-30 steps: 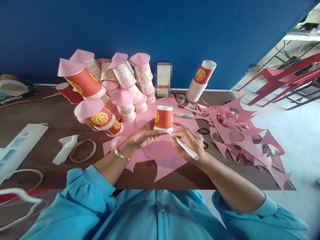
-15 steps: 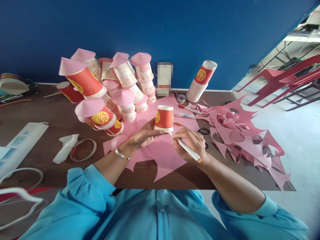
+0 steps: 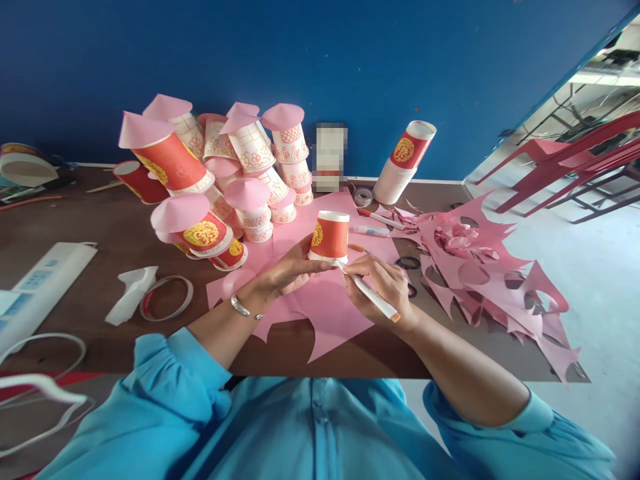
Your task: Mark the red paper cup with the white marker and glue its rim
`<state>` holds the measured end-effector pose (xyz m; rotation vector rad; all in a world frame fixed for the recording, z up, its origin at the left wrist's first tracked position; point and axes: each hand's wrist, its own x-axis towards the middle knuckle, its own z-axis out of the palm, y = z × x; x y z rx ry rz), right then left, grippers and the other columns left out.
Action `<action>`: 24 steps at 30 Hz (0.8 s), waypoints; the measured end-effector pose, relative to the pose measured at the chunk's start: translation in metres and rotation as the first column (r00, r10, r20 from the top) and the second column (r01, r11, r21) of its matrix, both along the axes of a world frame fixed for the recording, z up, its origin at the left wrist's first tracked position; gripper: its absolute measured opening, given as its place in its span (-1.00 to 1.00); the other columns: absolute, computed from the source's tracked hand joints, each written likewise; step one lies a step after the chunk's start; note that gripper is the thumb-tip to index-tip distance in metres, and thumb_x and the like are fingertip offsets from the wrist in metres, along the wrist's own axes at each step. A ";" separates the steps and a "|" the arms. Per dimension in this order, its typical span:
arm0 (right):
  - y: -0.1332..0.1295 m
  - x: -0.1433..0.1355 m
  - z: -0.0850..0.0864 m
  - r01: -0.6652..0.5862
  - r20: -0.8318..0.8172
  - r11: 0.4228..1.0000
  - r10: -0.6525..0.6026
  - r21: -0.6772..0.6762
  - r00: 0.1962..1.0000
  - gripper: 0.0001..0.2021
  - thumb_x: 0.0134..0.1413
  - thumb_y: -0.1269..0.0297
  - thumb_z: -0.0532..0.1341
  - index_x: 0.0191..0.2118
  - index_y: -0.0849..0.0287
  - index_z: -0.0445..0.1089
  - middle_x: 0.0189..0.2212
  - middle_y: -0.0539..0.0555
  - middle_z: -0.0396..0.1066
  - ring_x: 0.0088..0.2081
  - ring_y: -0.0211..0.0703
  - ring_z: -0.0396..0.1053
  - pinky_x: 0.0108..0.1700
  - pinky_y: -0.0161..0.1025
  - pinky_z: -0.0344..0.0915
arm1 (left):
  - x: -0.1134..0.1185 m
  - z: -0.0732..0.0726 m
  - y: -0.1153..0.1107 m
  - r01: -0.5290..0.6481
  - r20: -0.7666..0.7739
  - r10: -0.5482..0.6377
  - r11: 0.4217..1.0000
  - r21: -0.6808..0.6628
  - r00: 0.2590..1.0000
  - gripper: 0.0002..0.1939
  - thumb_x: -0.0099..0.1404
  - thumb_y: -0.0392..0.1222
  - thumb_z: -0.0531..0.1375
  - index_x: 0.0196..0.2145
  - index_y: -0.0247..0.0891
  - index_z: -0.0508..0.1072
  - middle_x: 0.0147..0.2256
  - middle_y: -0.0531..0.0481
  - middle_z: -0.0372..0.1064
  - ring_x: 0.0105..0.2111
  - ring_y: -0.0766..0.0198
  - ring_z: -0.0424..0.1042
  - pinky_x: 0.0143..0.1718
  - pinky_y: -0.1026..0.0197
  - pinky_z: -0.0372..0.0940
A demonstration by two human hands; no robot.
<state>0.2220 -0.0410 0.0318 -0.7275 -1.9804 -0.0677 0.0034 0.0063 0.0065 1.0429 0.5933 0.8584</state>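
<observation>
Barely any change here, our pen's still working that cup edge
The red cup point(image 3: 331, 237) and white marker point(image 3: 373, 297) have hardly shifted over the last second, so we're on the same spot, it seems. Our left hand point(image 3: 290, 270) grips the cup's lower left, above the pink paper point(image 3: 327, 333); our right hand point(image 3: 383, 287) pinches the marker, cup just beyond its fingertips.

Soft light, seemingly from the right, brightens the floor point(image 3: 603, 280), while the view's edges stretch and blur
</observation>
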 end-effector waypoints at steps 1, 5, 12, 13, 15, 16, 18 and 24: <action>0.000 0.000 0.000 -0.005 -0.003 1.000 0.005 -0.004 1.000 -0.82 0.41 0.52 0.30 -0.08 0.03 0.45 -0.37 -0.04 0.63 -0.42 -0.24 0.61 -0.42 -0.35 0.39 | 0.000 0.000 0.000 -0.003 -0.009 0.003 1.000 0.000 1.000 -0.45 0.20 -0.06 0.66 0.09 -0.13 0.65 -0.06 -0.01 0.66 -0.04 0.12 0.63 0.06 0.05 0.47; 0.001 0.001 -0.002 -0.010 -0.018 1.000 0.010 -0.001 1.000 -0.83 0.43 0.50 0.30 -0.07 0.04 0.47 -0.35 -0.03 0.64 -0.39 -0.21 0.62 -0.37 -0.33 0.44 | 0.001 0.004 -0.001 0.010 -0.022 -0.010 1.000 0.014 1.000 -0.43 0.22 -0.08 0.65 0.13 -0.13 0.65 0.05 -0.10 0.70 0.09 -0.01 0.65 0.17 -0.03 0.47; 0.002 0.000 -0.001 0.000 -0.013 1.000 0.001 0.013 1.000 -0.83 0.46 0.50 0.29 -0.05 0.03 0.48 -0.34 -0.01 0.66 -0.37 -0.18 0.65 -0.37 -0.31 0.46 | 0.002 0.011 -0.004 0.055 -0.034 -0.053 0.998 0.035 0.998 -0.41 0.28 -0.07 0.61 0.21 -0.16 0.64 0.19 -0.23 0.68 0.25 -0.19 0.62 0.35 -0.22 0.42; 0.001 0.001 -0.001 -0.003 -0.012 1.000 0.004 0.011 1.000 -0.83 0.45 0.50 0.29 -0.05 0.03 0.48 -0.34 -0.01 0.66 -0.37 -0.18 0.65 -0.36 -0.31 0.47 | 0.002 0.011 -0.004 0.053 -0.035 -0.052 0.998 0.033 0.998 -0.41 0.28 -0.08 0.61 0.21 -0.16 0.64 0.19 -0.24 0.68 0.26 -0.19 0.62 0.35 -0.23 0.42; 0.001 0.000 0.000 -0.012 -0.012 1.000 0.012 0.007 1.000 -0.83 0.46 0.50 0.29 -0.05 0.03 0.47 -0.33 -0.01 0.66 -0.36 -0.18 0.66 -0.35 -0.31 0.47 | 0.002 0.010 -0.003 0.055 -0.026 -0.054 0.998 0.031 0.998 -0.40 0.27 -0.07 0.62 0.21 -0.17 0.64 0.18 -0.25 0.69 0.26 -0.21 0.61 0.34 -0.23 0.41; 0.001 0.000 0.000 -0.018 -0.013 1.000 0.018 0.007 1.000 -0.84 0.46 0.49 0.29 -0.06 0.03 0.47 -0.34 -0.01 0.65 -0.36 -0.18 0.65 -0.35 -0.31 0.47 | 0.002 0.010 -0.003 0.060 -0.020 -0.060 0.998 0.032 0.998 -0.41 0.27 -0.07 0.62 0.20 -0.18 0.64 0.18 -0.26 0.69 0.26 -0.21 0.61 0.34 -0.23 0.41; 0.002 0.000 0.001 -0.027 -0.016 1.000 0.028 0.005 0.999 -0.84 0.46 0.49 0.29 -0.07 0.04 0.47 -0.34 -0.01 0.64 -0.38 -0.19 0.64 -0.35 -0.32 0.46 | 0.002 0.009 -0.003 0.064 -0.017 -0.064 0.997 0.035 0.998 -0.42 0.28 -0.06 0.61 0.19 -0.19 0.64 0.18 -0.26 0.68 0.26 -0.20 0.60 0.33 -0.21 0.41; 0.001 0.000 0.000 -0.027 -0.007 1.000 0.026 -0.015 1.000 -0.82 0.40 0.53 0.28 -0.11 0.04 0.45 -0.38 -0.05 0.61 -0.43 -0.23 0.58 -0.40 -0.33 0.37 | 0.001 0.009 -0.003 0.025 -0.063 -0.023 0.999 0.030 0.998 -0.40 0.22 -0.08 0.64 0.16 -0.18 0.60 0.11 -0.16 0.67 0.20 -0.10 0.59 0.25 -0.11 0.41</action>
